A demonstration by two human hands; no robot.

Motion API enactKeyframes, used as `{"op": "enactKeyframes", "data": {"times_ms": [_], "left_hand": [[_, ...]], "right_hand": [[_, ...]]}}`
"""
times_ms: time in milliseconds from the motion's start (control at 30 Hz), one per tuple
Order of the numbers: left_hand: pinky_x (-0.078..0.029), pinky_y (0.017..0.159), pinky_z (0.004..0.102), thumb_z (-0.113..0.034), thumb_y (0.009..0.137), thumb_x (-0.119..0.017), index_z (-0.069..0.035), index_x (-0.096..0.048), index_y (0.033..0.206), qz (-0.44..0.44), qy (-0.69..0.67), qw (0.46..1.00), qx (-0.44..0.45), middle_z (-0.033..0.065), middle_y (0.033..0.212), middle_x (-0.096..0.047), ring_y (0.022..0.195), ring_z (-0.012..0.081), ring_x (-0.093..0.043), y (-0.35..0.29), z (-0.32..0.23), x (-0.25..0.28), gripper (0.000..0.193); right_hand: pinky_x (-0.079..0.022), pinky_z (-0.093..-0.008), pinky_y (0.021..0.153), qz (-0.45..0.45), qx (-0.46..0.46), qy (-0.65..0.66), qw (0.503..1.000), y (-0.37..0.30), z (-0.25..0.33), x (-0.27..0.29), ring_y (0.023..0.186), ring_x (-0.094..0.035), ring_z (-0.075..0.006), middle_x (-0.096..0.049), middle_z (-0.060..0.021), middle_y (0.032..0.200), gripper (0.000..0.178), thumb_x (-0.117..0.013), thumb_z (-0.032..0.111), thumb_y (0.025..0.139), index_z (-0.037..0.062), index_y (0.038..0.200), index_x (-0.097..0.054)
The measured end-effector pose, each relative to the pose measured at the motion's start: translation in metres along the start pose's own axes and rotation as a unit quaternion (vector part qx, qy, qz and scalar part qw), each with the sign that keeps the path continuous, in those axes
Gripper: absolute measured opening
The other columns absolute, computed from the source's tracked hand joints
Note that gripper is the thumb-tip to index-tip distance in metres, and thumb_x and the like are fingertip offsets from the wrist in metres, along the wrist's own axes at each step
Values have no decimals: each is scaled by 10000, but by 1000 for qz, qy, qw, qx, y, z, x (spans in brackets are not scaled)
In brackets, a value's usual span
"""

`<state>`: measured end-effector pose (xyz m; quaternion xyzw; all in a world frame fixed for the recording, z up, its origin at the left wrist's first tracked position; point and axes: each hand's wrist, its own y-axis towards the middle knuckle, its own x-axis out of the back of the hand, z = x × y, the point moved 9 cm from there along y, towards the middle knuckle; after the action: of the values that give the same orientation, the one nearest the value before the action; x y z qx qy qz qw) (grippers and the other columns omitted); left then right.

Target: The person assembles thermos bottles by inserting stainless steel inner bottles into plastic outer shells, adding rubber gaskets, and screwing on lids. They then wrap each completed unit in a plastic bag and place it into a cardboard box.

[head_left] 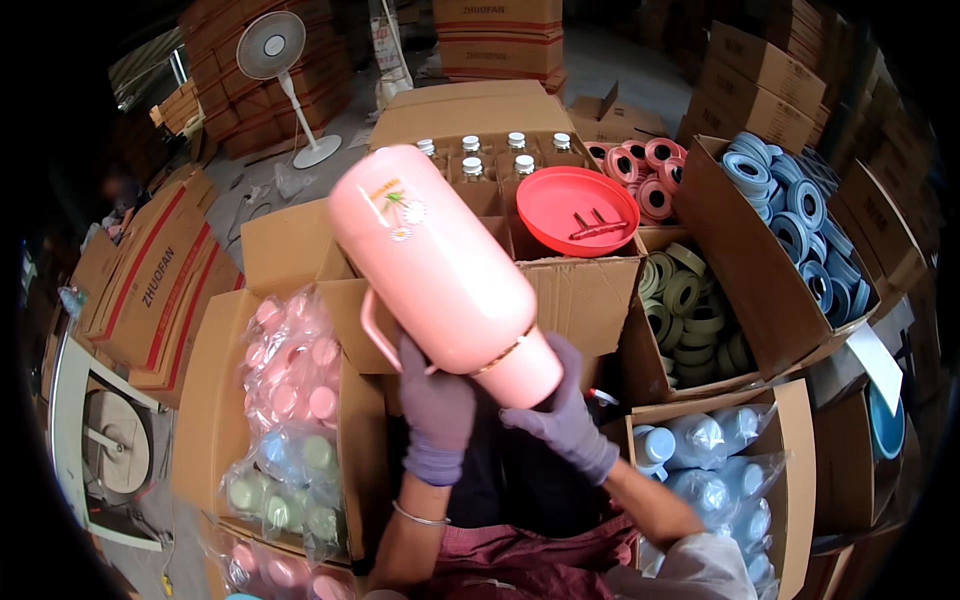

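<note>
A large glossy pink tumbler with a side handle and a small flower print lies tilted across the middle of the view. Its wide end points up and left, its narrow base down and right. My left hand, in a purple-grey glove, grips the body beside the lower end of the handle; some of its fingers are hidden behind it. Wrapped round the narrow base is my right hand, gloved alike. Behind the tumbler, a red basin holds small dark red pieces and rests on an open carton.
White-capped bottles stand in that carton. Bagged pink tumblers fill a box at left, bagged blue ones a box at right. Farther right are boxes of green rings and blue rings. A fan stands far left.
</note>
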<state>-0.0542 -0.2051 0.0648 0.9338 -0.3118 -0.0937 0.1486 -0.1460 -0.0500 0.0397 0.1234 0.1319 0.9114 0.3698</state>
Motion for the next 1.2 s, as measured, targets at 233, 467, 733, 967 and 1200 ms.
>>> {"op": "enactKeyframes", "data": {"times_ms": [233,467,733,967,1200], "left_hand": [[-497,894,340,-204,1004,-494,-32,-446,1397,55,166,984,35,141,1182,-646,1059,237,-633,-1,7,138,432],[-503,867,328,-132,1012,-465,-28,-642,1166,205,282,937,5,99,1071,-662,987,224,-632,-22,10,108,256],[-483,904,297,-130,1017,-464,-52,-591,1229,226,-150,898,347,57,1163,-627,1044,169,-601,-6,62,92,259],[-492,871,293,-114,1013,-484,-70,-590,1201,334,-279,777,454,34,1119,-626,993,153,-605,-17,105,65,221],[-488,799,277,-88,997,-519,-85,-604,1160,374,-248,761,469,1,1066,-628,921,125,-611,-30,130,79,184]], "right_hand": [[-524,-414,893,17,99,-595,797,206,-19,118,1031,-639,-302,-659,-123,989,237,-663,301,868,116,1014,-686],[-531,-435,814,175,-93,-594,780,281,-101,145,872,-690,-355,-710,-145,994,246,-568,237,873,85,1024,-688],[-473,-463,1008,308,357,-231,851,98,111,3,1079,-589,-273,-585,-127,1125,162,-670,171,829,52,908,-592],[-438,-538,1058,329,629,-379,593,18,144,-51,1149,-558,-334,-588,-109,1179,206,-612,222,753,90,910,-624],[-475,-516,1005,361,642,-315,599,-13,137,-66,1038,-593,-336,-594,-118,1027,176,-585,260,783,115,876,-614]]}}
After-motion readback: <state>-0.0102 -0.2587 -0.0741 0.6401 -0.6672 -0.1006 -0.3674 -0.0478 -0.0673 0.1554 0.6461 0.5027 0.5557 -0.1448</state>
